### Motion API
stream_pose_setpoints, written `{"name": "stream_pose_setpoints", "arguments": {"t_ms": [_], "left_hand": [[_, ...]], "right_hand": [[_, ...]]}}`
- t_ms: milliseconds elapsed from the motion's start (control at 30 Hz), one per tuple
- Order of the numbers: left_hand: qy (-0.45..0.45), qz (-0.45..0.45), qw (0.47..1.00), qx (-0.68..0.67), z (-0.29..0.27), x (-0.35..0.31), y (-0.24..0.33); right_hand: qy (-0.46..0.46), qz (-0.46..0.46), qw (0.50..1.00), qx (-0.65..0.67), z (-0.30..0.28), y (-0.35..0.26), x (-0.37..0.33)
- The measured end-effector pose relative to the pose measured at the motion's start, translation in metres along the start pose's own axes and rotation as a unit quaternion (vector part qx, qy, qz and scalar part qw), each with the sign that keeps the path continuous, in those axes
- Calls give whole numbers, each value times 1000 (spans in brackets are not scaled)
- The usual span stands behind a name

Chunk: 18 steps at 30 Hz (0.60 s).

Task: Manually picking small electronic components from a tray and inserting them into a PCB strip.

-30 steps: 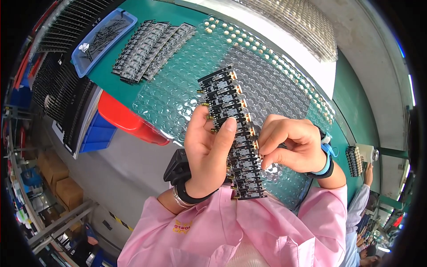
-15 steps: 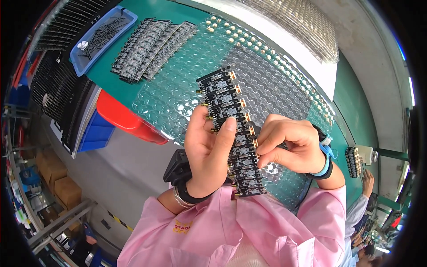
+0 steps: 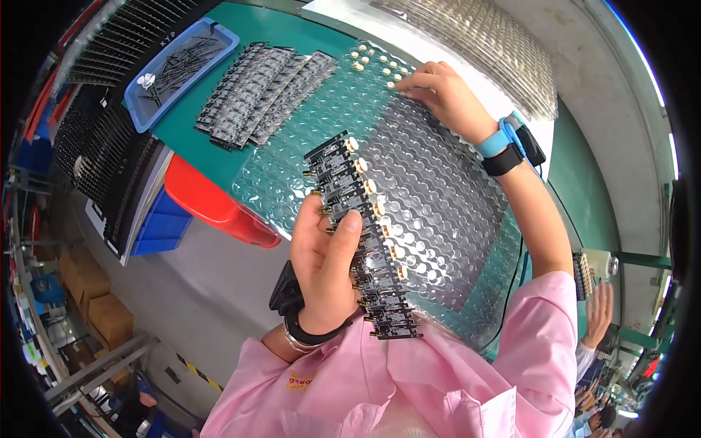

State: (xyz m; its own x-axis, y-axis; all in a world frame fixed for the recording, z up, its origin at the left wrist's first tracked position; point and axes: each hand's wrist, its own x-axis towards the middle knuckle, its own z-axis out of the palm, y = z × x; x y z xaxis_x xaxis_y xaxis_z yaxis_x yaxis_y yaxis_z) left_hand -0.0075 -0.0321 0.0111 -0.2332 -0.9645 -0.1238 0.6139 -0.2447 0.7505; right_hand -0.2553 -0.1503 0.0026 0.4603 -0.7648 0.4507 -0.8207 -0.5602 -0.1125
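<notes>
My left hand [image 3: 325, 266] grips a long strip of black circuit boards [image 3: 342, 179], thumb on top and fingers beneath. Small white round components with coppery sides [image 3: 369, 187] stand along the right edge of its upper part; the lower part shows none. Short brassy pins stick out on the left edge. My right hand [image 3: 445, 95] is stretched to the far side of a clear dimpled plastic tray [image 3: 307, 117]. Its thumb and forefinger are closed together at a loose white round component [image 3: 391, 85]; whether they grip it is hidden.
Stacked board strips [image 3: 244, 95] lie on the green table at the far left, beside a blue bin [image 3: 142, 109] of thin black parts. Clear trays [image 3: 482, 44] are piled at the back. A red stool [image 3: 212, 208] stands left. Another person's hand [image 3: 599, 314] shows at right.
My right hand has left the strip's edge and moved up and away to the tray's far side. The strip in my left hand has shifted slightly left and down.
</notes>
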Motion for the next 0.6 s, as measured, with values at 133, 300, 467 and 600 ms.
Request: {"name": "stream_pose_setpoints", "arguments": {"t_ms": [133, 300, 467, 600], "left_hand": [[-6, -17, 1000, -23, -6, -1, 2], [-1, -21, 998, -59, -7, 2, 5], [-7, -2, 999, -41, -7, 4, -1], [35, 17, 999, -36, 1, 4, -4]], "right_hand": [[0, -11, 1000, -22, -5, 4, -1], [18, 232, 916, 327, -31, -49, -12], [-37, 316, 714, 624, -52, -111, -50], [-60, 301, 605, 734, -55, -140, -71]]}}
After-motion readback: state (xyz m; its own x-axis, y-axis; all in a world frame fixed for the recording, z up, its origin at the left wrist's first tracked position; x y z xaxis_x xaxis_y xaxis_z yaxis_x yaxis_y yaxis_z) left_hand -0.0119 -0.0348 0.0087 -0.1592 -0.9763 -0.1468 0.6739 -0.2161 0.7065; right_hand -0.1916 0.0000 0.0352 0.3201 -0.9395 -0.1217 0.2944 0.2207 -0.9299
